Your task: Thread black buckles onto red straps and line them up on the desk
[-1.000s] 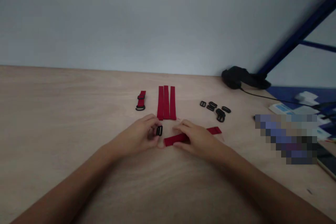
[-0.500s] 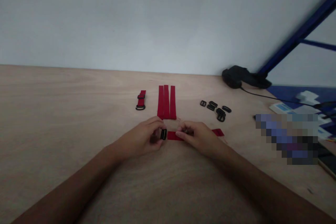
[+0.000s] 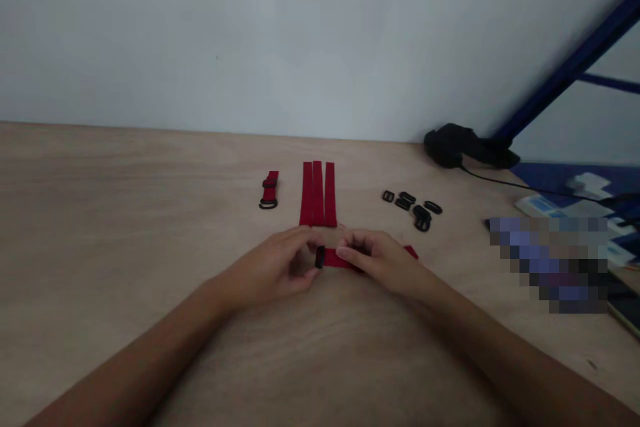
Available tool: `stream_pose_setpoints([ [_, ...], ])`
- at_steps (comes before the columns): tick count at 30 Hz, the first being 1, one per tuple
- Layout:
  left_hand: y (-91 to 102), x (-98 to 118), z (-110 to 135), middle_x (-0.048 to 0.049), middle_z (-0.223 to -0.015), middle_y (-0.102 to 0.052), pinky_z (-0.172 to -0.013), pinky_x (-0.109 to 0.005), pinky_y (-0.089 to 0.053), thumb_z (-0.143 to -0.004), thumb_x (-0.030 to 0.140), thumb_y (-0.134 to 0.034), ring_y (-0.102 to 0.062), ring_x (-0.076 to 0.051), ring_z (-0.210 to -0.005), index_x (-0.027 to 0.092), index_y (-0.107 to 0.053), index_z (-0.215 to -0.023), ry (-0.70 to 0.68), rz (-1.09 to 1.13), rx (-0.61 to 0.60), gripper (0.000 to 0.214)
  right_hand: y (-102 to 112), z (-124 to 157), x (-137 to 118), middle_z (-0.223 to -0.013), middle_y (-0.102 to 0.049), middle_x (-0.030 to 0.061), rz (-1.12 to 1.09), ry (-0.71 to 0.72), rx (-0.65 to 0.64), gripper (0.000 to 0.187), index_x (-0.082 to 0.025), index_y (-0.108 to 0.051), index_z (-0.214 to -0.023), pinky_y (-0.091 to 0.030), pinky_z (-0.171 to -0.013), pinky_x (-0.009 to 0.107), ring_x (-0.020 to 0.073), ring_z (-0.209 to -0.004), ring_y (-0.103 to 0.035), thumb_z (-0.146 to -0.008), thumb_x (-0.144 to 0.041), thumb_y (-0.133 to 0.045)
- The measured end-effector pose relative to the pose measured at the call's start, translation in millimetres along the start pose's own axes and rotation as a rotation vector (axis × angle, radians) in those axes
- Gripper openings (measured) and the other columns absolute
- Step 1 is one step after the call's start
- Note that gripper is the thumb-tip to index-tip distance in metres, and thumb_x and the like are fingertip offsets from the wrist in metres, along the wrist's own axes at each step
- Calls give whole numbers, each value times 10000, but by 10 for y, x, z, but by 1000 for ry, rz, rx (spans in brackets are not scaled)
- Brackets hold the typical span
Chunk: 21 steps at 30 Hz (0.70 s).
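Note:
My left hand point(image 3: 273, 265) pinches a small black plastic slider buckle point(image 3: 320, 257) between thumb and fingers. The buckle sits on the end of a short red webbing strap point(image 3: 337, 259), which my right hand point(image 3: 380, 260) grips, with the strap's far tail point(image 3: 411, 251) showing past the fingers. Part of the strap is hidden under that hand. Just beyond my hands lie several long red straps point(image 3: 317, 195) side by side. Further left lies a red strap fitted with black hardware point(image 3: 269, 190).
Several loose black buckles and rings point(image 3: 413, 207) lie to the right on the light wooden table point(image 3: 125, 213). A black object point(image 3: 463, 145) with a cable point(image 3: 525, 188) sits at the back right. Papers, a pixelated patch point(image 3: 547, 263) and a blue frame point(image 3: 565, 73) occupy the right side.
My hands have drawn closer together. The black buckle has moved rightward and now meets the strap end, and less of the red strap shows between my hands.

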<state>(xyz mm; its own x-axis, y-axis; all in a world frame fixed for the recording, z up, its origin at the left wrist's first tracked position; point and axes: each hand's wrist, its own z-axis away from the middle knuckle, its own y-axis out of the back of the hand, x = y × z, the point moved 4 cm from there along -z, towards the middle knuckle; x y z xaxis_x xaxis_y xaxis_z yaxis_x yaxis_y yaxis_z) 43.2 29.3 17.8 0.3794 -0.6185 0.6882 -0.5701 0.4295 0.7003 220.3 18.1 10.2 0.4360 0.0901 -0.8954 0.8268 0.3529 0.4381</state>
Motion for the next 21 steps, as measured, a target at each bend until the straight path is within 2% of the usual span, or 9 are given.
stream_pose_setpoints([
  [4, -20, 15, 0, -32, -1036, -653, -742, -291, -502, -801, 155, -585, -617, -154, -790, 228, -542, -1153, 38, 36, -31, 363, -23, -8, 10, -718, -598, -5, -4, 16, -7, 152, -162, -617, -772, -423, -645, 242, 133, -672, -534, -864, -263, -548],
  [9, -39, 53, -20, -72, -1177, -633, -887, -369, -489, -833, 182, -599, -605, -206, -1022, 238, -583, -1155, -4, 134, 4, 327, -48, -16, 61, -736, -610, 3, 3, 21, 35, 124, -160, -617, -790, -419, -631, 241, 135, -681, -543, -857, -248, -562],
  [12, -108, -62, -22, -56, -1016, -680, -827, -357, -522, -837, 222, -625, -653, -188, -920, 203, -577, -1057, 143, 411, 45, 225, -45, -15, 62, -747, -626, 5, 7, 21, 58, 126, -162, -624, -796, -426, -636, 240, 136, -688, -556, -861, -252, -564],
  [14, -178, -165, -14, -26, -878, -696, -761, -331, -539, -789, 227, -686, -679, -176, -831, 191, -533, -977, 282, 638, 70, 245, -40, -15, 58, -760, -643, 11, 20, 14, 64, 135, -162, -630, -798, -435, -645, 242, 139, -695, -569, -863, -258, -562],
  [15, -207, -200, -13, -27, -872, -704, -766, -332, -541, -767, 219, -705, -688, -179, -840, 186, -529, -948, 328, 714, 76, 254, -36, -15, 57, -764, -649, 14, 32, 14, 68, 137, -162, -633, -801, -438, -650, 243, 140, -698, -574, -863, -261, -561],
  [19, -209, -249, -17, -39, -878, -722, -780, -325, -536, -701, 232, -757, -698, -191, -857, 166, -566, -859, 468, 765, 143, 257, -25, -21, 73, -747, -651, 8, 66, 46, 84, 139, -170, -630, -800, -440, -634, 239, 140, -684, -576, -864, -270, -558],
  [21, -191, -231, -21, -47, -882, -727, -777, -315, -531, -695, 260, -760, -694, -195, -854, 153, -604, -834, 510, 748, 138, 235, -32, -21, 84, -740, -645, 6, 70, 68, 76, 145, -173, -626, -795, -443, -628, 239, 140, -683, -576, -871, -274, -553],
])
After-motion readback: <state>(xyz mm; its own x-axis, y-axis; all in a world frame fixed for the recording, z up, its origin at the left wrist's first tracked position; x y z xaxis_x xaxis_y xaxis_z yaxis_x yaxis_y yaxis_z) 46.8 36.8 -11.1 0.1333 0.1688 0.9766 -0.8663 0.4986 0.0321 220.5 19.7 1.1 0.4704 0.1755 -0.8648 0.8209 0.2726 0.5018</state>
